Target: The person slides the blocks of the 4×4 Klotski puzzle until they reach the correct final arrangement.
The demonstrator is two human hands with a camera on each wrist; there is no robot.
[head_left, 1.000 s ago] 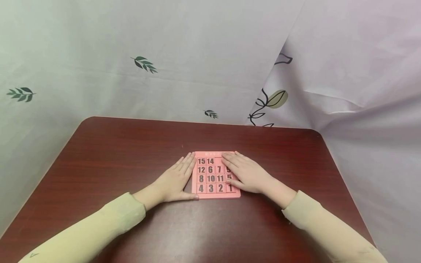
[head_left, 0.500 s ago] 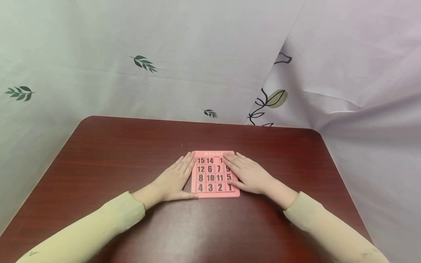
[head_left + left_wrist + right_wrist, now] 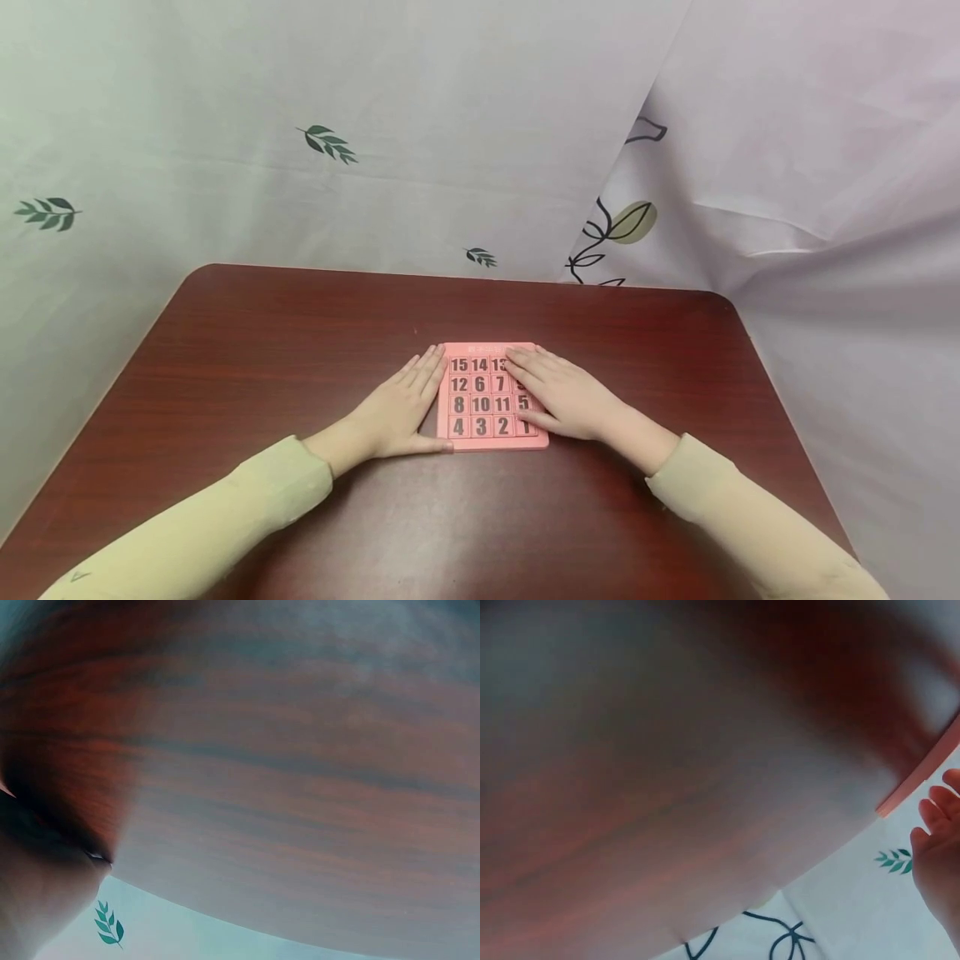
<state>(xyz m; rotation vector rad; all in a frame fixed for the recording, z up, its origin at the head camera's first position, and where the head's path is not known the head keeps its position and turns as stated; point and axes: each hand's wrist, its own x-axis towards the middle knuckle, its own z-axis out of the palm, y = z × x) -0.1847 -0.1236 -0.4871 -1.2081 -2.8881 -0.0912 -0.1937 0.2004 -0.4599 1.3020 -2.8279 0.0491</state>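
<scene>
A pink number puzzle (image 3: 491, 443) lies flat near the middle of the table (image 3: 375, 302), its square tiles (image 3: 481, 405) facing up in four rows. The far row reads 15, 14 and what looks like 13, partly covered; below come 12, 6 and 7, then 8, 10, 11 and 5, and nearest the person 4, 3, 2 and 1. The far right corner of the grid is hidden by fingers. The left hand (image 3: 396, 414) lies along the left side, its fingertips at the far left of the frame and its thumb touching the near left corner; its grip is spread, fingers straight, closed round nothing. The right hand (image 3: 570, 402) rests over the right-hand tiles, fingers extended and thumb apart near the 5 and 1; its grip is also loose and flat, pinching nothing. Both arms wear pale sleeves (image 3: 213, 517) with the cuffs ending near the wrists. The table is dark reddish brown with rounded far corners. Beyond it hangs pale cloth (image 3: 420, 125) printed with green leaves.
</scene>
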